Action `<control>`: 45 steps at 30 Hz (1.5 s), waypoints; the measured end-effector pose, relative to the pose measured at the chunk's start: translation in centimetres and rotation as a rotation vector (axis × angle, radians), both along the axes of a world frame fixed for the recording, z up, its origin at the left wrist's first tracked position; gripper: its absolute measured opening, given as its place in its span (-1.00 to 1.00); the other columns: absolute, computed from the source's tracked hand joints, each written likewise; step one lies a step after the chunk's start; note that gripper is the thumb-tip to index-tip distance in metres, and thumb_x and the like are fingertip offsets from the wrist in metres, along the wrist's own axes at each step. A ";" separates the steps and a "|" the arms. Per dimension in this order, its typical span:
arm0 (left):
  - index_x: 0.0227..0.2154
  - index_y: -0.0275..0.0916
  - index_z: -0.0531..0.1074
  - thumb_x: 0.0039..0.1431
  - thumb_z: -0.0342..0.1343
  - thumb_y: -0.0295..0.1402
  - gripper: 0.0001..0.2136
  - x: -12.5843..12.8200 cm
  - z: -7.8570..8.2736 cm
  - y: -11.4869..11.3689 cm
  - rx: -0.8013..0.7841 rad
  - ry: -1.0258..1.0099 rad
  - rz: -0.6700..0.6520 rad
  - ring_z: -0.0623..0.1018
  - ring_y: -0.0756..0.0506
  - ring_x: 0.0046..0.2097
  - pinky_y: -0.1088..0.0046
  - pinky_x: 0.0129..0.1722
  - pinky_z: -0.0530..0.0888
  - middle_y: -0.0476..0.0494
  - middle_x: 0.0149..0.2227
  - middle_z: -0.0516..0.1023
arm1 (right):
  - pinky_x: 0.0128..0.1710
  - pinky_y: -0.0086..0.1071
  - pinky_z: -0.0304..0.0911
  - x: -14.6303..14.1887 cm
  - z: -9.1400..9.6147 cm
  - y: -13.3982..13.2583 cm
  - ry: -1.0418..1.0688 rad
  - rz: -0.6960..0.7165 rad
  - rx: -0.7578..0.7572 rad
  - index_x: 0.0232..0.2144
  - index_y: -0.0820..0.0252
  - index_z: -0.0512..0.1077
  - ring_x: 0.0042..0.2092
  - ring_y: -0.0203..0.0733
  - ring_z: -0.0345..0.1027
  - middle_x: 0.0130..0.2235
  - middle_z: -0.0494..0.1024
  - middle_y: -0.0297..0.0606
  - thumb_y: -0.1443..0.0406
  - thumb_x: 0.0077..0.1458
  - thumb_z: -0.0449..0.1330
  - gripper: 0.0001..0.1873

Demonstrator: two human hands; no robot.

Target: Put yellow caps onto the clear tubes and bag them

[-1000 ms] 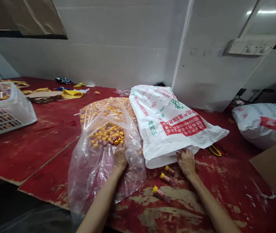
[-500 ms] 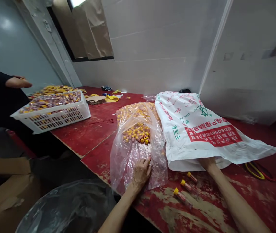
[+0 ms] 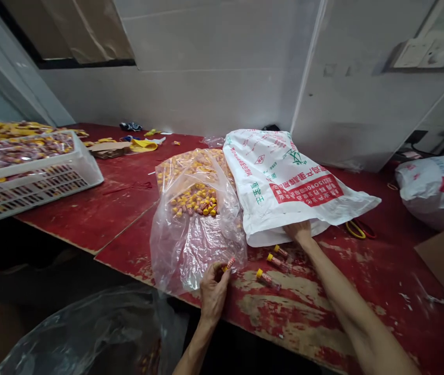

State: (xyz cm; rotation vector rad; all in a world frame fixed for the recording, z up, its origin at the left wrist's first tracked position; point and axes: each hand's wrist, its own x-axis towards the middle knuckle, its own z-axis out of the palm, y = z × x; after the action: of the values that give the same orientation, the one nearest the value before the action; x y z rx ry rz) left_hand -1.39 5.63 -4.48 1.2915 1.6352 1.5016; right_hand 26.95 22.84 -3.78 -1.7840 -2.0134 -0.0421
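Note:
Between the fingers of my left hand is a small tube with a red label, held just over the table's front edge. Behind it a clear plastic bag lies with its mouth toward me, full of small yellow-capped tubes. My right hand reaches into the mouth of a white woven sack printed in red and green; its fingers are hidden inside. Three clear tubes with yellow caps lie on the table below the sack, near my right forearm.
A white slotted crate heaped with wrapped pieces stands at the left. Scissors with yellow and red handles lie right of the sack. Another white sack sits at the far right. A large clear bag hangs below the red table.
My left hand has come out of the clear bag toward the table edge with a small tube. My right hand stays in the sack. The view has turned right, and the co-worker is out of sight.

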 end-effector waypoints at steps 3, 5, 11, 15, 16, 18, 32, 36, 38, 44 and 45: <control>-0.39 -0.25 0.47 -0.09 0.24 -0.21 -0.76 1.3 0.6 -1.4 -0.059 -0.225 -0.037 0.50 -0.05 -0.33 0.48 -0.30 0.42 -0.07 -0.39 0.52 | -0.08 -0.09 0.15 0.0 0.7 -2.2 0.145 -0.059 -0.009 -0.35 0.29 0.45 -0.12 0.10 0.33 -0.30 0.51 0.03 0.27 -0.03 0.04 -0.74; -0.38 -0.25 0.48 -0.12 0.26 -0.20 -0.73 1.9 1.1 -2.1 -0.115 -0.322 -0.097 0.50 -0.05 -0.33 0.47 -0.30 0.43 -0.07 -0.39 0.52 | -0.18 -0.18 0.22 -0.2 1.1 -4.9 0.252 -0.064 -0.006 -0.34 0.27 0.39 -0.22 0.00 0.35 -0.34 0.49 -0.05 0.21 -0.04 0.05 -0.73; -0.36 -0.24 0.51 -0.07 0.24 -0.23 -0.78 4.5 1.9 -3.3 -0.155 -0.407 -0.244 0.50 -0.08 -0.20 0.43 -0.15 0.41 -0.11 -0.28 0.53 | -0.33 -0.35 0.30 -2.2 2.6 -15.6 0.906 0.157 -0.214 -0.14 0.15 0.24 -0.32 -0.19 0.39 -0.27 0.49 -0.25 0.09 0.00 0.13 -0.60; -0.29 -0.24 0.49 -0.05 0.24 -0.29 -0.77 6.1 2.4 -3.9 -0.163 -0.517 -0.398 0.51 -0.11 -0.14 0.39 -0.09 0.40 -0.14 -0.22 0.54 | -0.39 -0.40 0.26 -4.3 3.0 -20.0 1.168 0.196 -0.407 -0.31 0.15 0.32 -0.39 -0.23 0.34 -0.33 0.48 -0.29 0.07 -0.06 0.26 -0.65; -0.28 -0.24 0.48 -0.06 0.25 -0.30 -0.76 6.4 2.5 -4.1 -0.169 -0.554 -0.411 0.52 -0.10 -0.16 0.38 -0.11 0.42 -0.13 -0.23 0.55 | -0.38 -0.40 0.27 -4.8 2.8 -20.6 1.173 0.206 -0.439 -0.32 0.16 0.33 -0.36 -0.23 0.34 -0.33 0.48 -0.29 0.08 -0.06 0.27 -0.66; -0.30 -0.25 0.48 -0.06 0.26 -0.29 -0.76 6.7 2.7 -4.5 -0.190 -0.589 -0.381 0.53 -0.09 -0.22 0.39 -0.16 0.44 -0.12 -0.28 0.56 | -0.30 -0.38 0.29 -5.7 2.3 -21.2 1.189 0.246 -0.488 -0.33 0.16 0.35 -0.29 -0.19 0.36 -0.29 0.48 -0.27 0.09 -0.04 0.27 -0.69; -0.28 -0.18 0.52 0.10 0.00 -0.43 -0.79 6.4 2.0 -5.0 -0.104 0.037 -0.343 0.52 -0.14 -0.11 0.29 -0.05 0.42 -0.15 -0.20 0.58 | -0.10 -0.30 0.26 -8.3 -0.8 -20.8 0.473 0.409 0.065 -0.17 0.16 0.35 -0.09 -0.15 0.33 -0.18 0.46 -0.18 0.28 0.25 -0.03 -0.80; -0.34 -0.20 0.50 0.12 -0.06 -0.47 -0.78 4.4 2.8 -2.8 0.015 0.282 -0.172 0.52 -0.11 -0.17 0.35 -0.15 0.45 -0.17 -0.24 0.54 | -0.11 -0.17 0.17 -8.5 -1.6 -19.9 0.144 0.351 0.248 -0.16 0.19 0.36 -0.16 -0.08 0.30 -0.22 0.47 -0.18 0.32 0.25 -0.02 -0.81; -0.31 -0.22 0.47 0.14 -0.08 -0.48 -0.79 2.8 3.1 -0.7 0.030 0.397 -0.029 0.52 -0.08 -0.24 0.41 -0.23 0.45 -0.14 -0.30 0.52 | -0.09 -0.14 0.13 -8.4 -2.0 -19.7 0.084 0.335 0.261 -0.11 0.18 0.34 -0.14 -0.05 0.28 -0.19 0.47 -0.17 0.32 0.24 -0.01 -0.79; -0.29 -0.28 0.46 0.09 -0.07 -0.55 -0.78 -2.7 3.0 10.6 -0.059 0.650 0.197 0.51 -0.14 -0.20 0.38 -0.18 0.41 -0.22 -0.26 0.52 | -0.08 -0.13 0.13 -8.4 -2.7 -19.6 0.136 0.315 0.309 -0.05 0.15 0.32 -0.12 -0.05 0.30 -0.15 0.45 -0.13 0.30 0.23 -0.01 -0.75; -0.30 -0.29 0.45 0.08 -0.06 -0.56 -0.79 -3.3 3.0 12.5 -0.074 0.674 0.203 0.51 -0.16 -0.18 0.36 -0.18 0.40 -0.26 -0.24 0.51 | -0.07 -0.13 0.12 -8.5 -2.8 -19.6 0.140 0.310 0.313 -0.06 0.15 0.32 -0.12 -0.05 0.30 -0.15 0.45 -0.13 0.31 0.23 -0.01 -0.75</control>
State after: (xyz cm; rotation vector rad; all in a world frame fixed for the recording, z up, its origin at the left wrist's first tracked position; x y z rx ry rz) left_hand -4.65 18.14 -1.48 1.7522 2.2707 1.1518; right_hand 18.43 3.25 -6.53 -1.2403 -2.0296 -0.1254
